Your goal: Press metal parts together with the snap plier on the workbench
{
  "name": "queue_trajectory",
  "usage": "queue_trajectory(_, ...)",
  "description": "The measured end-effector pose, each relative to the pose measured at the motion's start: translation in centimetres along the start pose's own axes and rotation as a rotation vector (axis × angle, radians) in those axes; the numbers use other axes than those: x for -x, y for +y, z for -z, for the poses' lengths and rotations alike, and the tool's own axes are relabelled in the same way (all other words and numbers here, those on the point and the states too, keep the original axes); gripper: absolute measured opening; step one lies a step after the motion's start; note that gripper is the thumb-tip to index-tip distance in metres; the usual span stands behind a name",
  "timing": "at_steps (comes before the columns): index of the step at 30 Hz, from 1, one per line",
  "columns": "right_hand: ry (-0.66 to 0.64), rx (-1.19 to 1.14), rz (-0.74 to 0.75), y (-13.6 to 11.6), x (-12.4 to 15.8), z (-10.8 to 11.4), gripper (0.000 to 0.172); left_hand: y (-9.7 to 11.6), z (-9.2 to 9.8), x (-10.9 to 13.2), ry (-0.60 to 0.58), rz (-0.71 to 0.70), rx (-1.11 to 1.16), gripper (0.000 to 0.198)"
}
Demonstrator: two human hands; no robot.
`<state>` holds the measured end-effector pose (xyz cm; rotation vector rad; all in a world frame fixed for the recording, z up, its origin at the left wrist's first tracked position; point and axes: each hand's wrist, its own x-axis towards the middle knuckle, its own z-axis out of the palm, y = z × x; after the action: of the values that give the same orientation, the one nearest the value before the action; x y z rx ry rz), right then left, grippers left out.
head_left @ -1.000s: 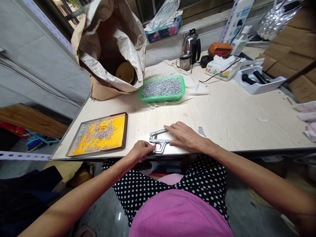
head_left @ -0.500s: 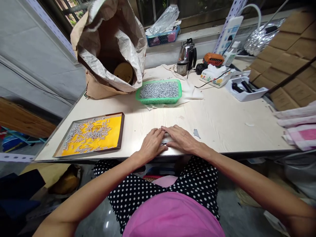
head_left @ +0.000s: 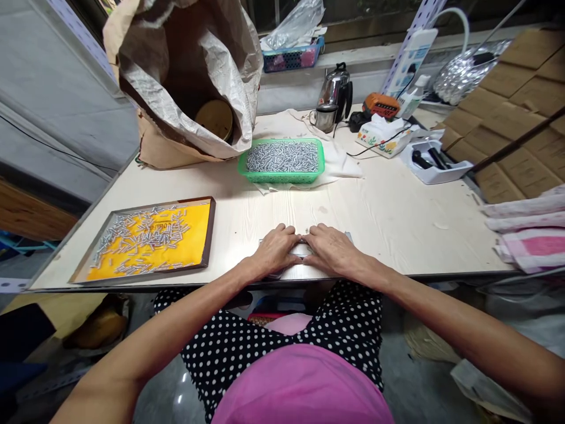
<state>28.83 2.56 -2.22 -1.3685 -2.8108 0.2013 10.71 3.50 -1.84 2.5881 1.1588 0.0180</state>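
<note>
A flat, silvery metal piece (head_left: 301,249) lies at the table's front edge, mostly hidden under both hands. My left hand (head_left: 277,250) has its fingers curled over the piece's left part. From the other side, my right hand (head_left: 329,248) closes over its right part, and the thumbs and fingertips of the two hands nearly meet. To the left, a shallow tray (head_left: 210,235) with a yellow bottom holds many small metal pins. Beyond the hands stands a green basket (head_left: 282,176) full of similar pins.
A large paper sack (head_left: 176,156) stands at the back left. Along the back are a metal kettle (head_left: 334,88), a steel cup (head_left: 325,119), an orange battery (head_left: 381,106), a tissue pack (head_left: 382,135) and a white tray (head_left: 445,172). Cardboard (head_left: 498,129) leans at the right.
My right hand has shifted slightly right and its fingers are more curled. More of the metal piece shows between and beside the hands. The camera view has shifted a little.
</note>
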Motion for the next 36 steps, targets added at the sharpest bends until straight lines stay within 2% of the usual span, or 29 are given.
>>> queue_trajectory(3,-0.025,-0.012,0.014,0.0,-0.4,-0.2,0.018,-0.3,-0.8,0.1,0.044,0.001,0.037,0.031)
queue_trajectory(7,-0.039,-0.071,0.016,0.1,-0.3,-0.7,0.019,-0.3,-1.7,0.2,0.071,-0.011,0.022,0.037)
queue_trajectory(15,0.021,-0.053,0.037,-0.2,0.2,-1.6,0.023,0.0,-1.3,0.4,0.061,-0.043,-0.029,0.03)
queue_trajectory(19,0.123,-0.024,0.078,0.5,0.5,-2.0,0.019,0.1,-1.7,0.9,0.093,-0.002,-0.049,0.031)
queue_trajectory(23,0.283,-0.034,0.156,1.1,0.2,-2.9,0.032,-0.5,-1.4,2.9,0.259,0.085,-0.105,0.052)
queue_trajectory(25,0.342,-0.042,0.217,1.0,-0.2,-3.8,0.035,-1.6,-0.5,4.9,0.357,0.14,-0.149,0.054)
queue_trajectory(26,0.364,-0.046,0.245,0.9,-0.3,-4.4,0.035,-2.5,0.1,6.2,0.397,0.192,-0.169,0.047)
queue_trajectory(29,0.406,-0.075,0.278,0.7,-0.9,-6.4,0.033,-6.1,2.3,10.7,0.462,0.494,-0.236,0.021)
queue_trajectory(32,0.425,-0.108,0.267,0.4,-1.5,-7.3,0.031,-10.0,4.0,15.0,0.424,0.79,-0.289,0.023)
queue_trajectory(34,0.434,-0.127,0.255,0.0,-2.0,-6.8,0.03,-12.1,4.5,17.1,0.353,0.889,-0.279,0.023)
queue_trajectory(36,0.405,-0.147,0.256,-0.8,-2.6,-5.4,0.028,-13.5,4.4,18.5,0.296,0.928,-0.251,0.021)
